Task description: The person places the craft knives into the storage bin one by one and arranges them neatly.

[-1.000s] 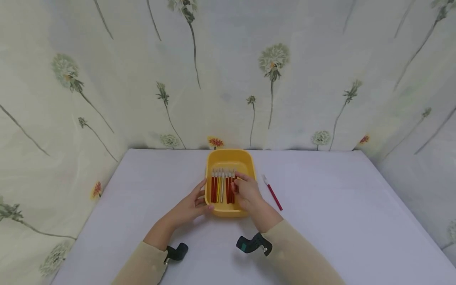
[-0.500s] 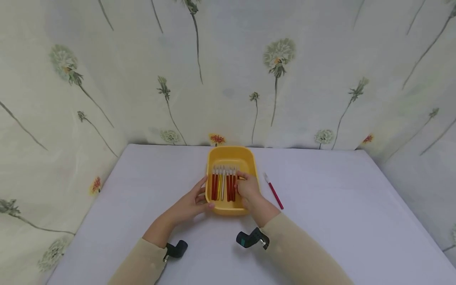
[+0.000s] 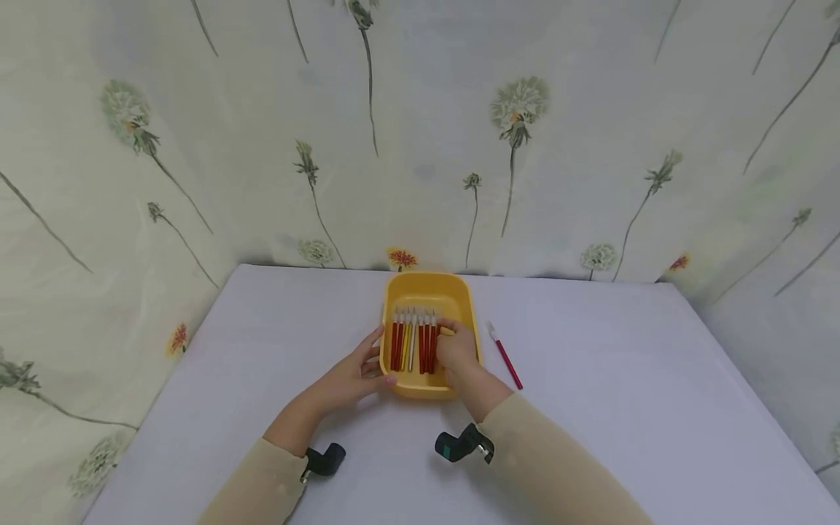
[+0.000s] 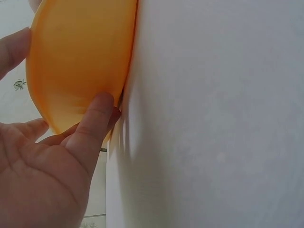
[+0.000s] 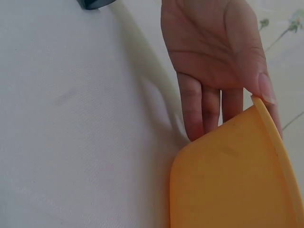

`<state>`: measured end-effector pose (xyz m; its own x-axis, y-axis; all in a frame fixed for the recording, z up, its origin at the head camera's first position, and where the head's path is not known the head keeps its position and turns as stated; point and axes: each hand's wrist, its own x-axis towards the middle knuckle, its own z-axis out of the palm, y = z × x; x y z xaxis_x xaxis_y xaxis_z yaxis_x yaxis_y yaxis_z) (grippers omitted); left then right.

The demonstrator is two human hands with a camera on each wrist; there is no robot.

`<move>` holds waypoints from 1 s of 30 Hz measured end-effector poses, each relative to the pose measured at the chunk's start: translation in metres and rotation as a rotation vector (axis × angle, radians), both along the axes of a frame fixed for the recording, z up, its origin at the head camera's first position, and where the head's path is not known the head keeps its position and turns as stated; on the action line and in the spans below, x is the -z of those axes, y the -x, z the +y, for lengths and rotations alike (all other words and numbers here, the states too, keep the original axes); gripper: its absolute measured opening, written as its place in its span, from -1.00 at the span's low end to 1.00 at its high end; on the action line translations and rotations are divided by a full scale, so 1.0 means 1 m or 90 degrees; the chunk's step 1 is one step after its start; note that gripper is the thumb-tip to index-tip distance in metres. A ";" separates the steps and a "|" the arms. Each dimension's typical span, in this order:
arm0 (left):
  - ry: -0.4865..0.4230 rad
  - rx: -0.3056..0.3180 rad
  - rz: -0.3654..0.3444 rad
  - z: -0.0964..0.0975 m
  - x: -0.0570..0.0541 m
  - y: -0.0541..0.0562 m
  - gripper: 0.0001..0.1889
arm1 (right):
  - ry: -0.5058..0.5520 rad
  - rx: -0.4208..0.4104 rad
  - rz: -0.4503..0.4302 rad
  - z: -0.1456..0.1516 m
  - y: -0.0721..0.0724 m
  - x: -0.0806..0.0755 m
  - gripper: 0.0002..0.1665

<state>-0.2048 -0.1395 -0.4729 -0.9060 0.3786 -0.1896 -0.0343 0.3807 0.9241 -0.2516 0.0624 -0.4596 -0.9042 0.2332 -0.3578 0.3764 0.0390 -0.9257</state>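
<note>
A yellow plastic tray [image 3: 429, 283] holds a row of thin paintbrushes [image 3: 413, 339] with red, yellow and whitish handles, bristles pointing away from me. My left hand [image 3: 351, 375] holds the tray's left near corner, its thumb [image 4: 97, 116] on the wall and other fingers along the side. My right hand [image 3: 457, 346] is over the tray's right side in the head view, its fingertips at the rightmost red brush. In the right wrist view its thumb [image 5: 263, 85] is at the rim and its other fingertips are hidden behind the wall. I cannot tell if it grips a brush.
Another red paintbrush [image 3: 505, 357] lies slanted on the white tabletop [image 3: 610, 394], just right of the tray. Behind the table's far edge hangs a pale cloth [image 3: 420, 131] printed with dandelions. Black cameras [image 3: 462, 441] are strapped to both wrists.
My right hand's fingers have drawn slightly right and tucked in beside the row of brushes. The left hand keeps its hold on the tray. The head view has shifted slightly.
</note>
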 end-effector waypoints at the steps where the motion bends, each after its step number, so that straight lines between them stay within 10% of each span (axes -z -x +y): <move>1: 0.000 0.001 0.000 0.000 0.000 0.000 0.03 | -0.004 -0.003 0.004 0.000 0.000 0.000 -0.40; 22: 0.009 -0.004 -0.001 -0.001 0.000 -0.001 0.03 | -0.047 -0.114 0.064 0.030 -0.022 -0.048 -0.54; 30: 0.003 -0.006 0.001 0.001 0.000 -0.001 0.03 | -0.174 -0.171 0.064 0.075 -0.026 -0.049 -0.53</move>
